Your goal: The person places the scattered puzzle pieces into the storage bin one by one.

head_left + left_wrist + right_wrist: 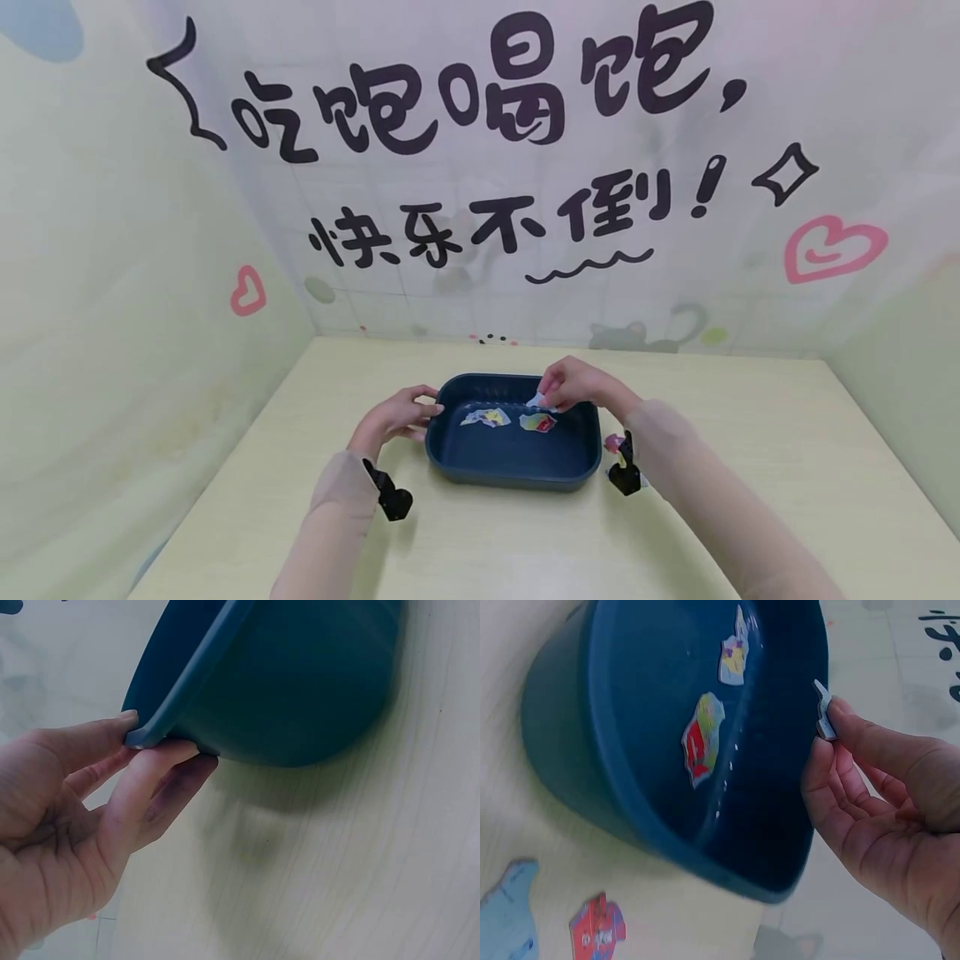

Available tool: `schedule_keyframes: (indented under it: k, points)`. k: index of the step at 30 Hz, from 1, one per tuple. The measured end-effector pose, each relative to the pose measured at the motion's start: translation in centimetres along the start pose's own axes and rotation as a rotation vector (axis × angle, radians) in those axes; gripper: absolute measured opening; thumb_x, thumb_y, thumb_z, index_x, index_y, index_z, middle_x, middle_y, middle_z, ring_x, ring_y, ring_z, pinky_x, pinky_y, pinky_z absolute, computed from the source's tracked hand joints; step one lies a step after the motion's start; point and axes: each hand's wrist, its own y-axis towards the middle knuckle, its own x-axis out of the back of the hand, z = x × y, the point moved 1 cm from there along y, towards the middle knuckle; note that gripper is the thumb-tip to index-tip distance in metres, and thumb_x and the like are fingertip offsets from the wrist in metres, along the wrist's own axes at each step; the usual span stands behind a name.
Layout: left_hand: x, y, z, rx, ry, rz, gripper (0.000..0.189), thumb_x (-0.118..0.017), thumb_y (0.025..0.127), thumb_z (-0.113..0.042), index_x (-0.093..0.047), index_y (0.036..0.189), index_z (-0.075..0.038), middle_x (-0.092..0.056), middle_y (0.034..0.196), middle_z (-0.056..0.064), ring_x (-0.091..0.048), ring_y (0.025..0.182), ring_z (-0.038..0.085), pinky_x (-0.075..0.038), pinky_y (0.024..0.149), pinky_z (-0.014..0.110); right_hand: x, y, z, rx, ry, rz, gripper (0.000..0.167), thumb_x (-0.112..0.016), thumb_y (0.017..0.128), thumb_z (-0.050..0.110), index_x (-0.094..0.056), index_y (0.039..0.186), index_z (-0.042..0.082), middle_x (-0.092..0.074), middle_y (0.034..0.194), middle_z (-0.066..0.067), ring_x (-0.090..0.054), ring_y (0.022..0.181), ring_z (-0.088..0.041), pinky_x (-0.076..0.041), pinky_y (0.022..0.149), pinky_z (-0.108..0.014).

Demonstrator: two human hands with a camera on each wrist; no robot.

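Left sleeve [324, 529], nearest the camera, ran up to the left grip [401, 414]. That grip pinched the left end of the blue tub [517, 458], thumb over the rim and fingers beneath it on the outer side. The tub stood on the desk [765, 467]; it appeared to be smooth, stiff plastic of low weight, best held by the rim. Contents, left to right: a yellow piece [487, 417], then a red-and-green piece [537, 422], lying apart. Near the far rim, the right grip [577, 385] pinched a small piece [823, 712] between thumb and finger, its edge toward the right wrist camera. These pieces looked like thin card: very light, fairly stiff, liable to bend at narrow points; opposite edges offered the safest hold. Outside the tub's right end, a red piece [598, 930] and a blue piece [510, 911] lay on the desk.
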Motion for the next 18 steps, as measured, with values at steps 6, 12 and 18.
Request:
schedule_keyframes:
  k: [6,12,18]
  points:
    - [0.2,0.2,0.0,0.003,-0.005,-0.01,0.033,-0.053,0.093,-0.017,-0.047,0.124,-0.008,-0.057,0.118,0.017,-0.061,0.103,0.026,-0.053,0.058,0.026,-1.8,1.2,0.6,0.005,-0.021,-0.002,0.014,-0.068,0.079,0.002,-0.064,0.091,-0.004,-0.064,0.075,-0.007,-0.055,0.063,-0.013,-0.055,0.068,-0.031]
    - [0.0,0.1,0.2,-0.004,-0.001,-0.016,0.033,-0.053,0.093,-0.017,-0.047,0.124,-0.007,-0.058,0.117,0.018,-0.061,0.103,0.028,-0.054,0.059,0.027,-3.4,2.2,0.8,-0.02,-0.048,0.02,0.016,-0.066,0.08,0.0,-0.064,0.095,-0.006,-0.066,0.078,-0.009,-0.055,0.06,-0.013,-0.055,0.067,-0.032]
    - [-0.1,0.2,0.3,-0.002,0.003,-0.028,0.032,-0.053,0.093,-0.018,-0.048,0.123,-0.008,-0.058,0.117,0.017,-0.061,0.103,0.027,-0.054,0.059,0.027,-4.5,3.0,1.4,-0.042,-0.107,0.052,0.015,-0.065,0.081,0.001,-0.065,0.095,-0.003,-0.067,0.081,-0.008,-0.056,0.064,-0.012,-0.054,0.067,-0.029]
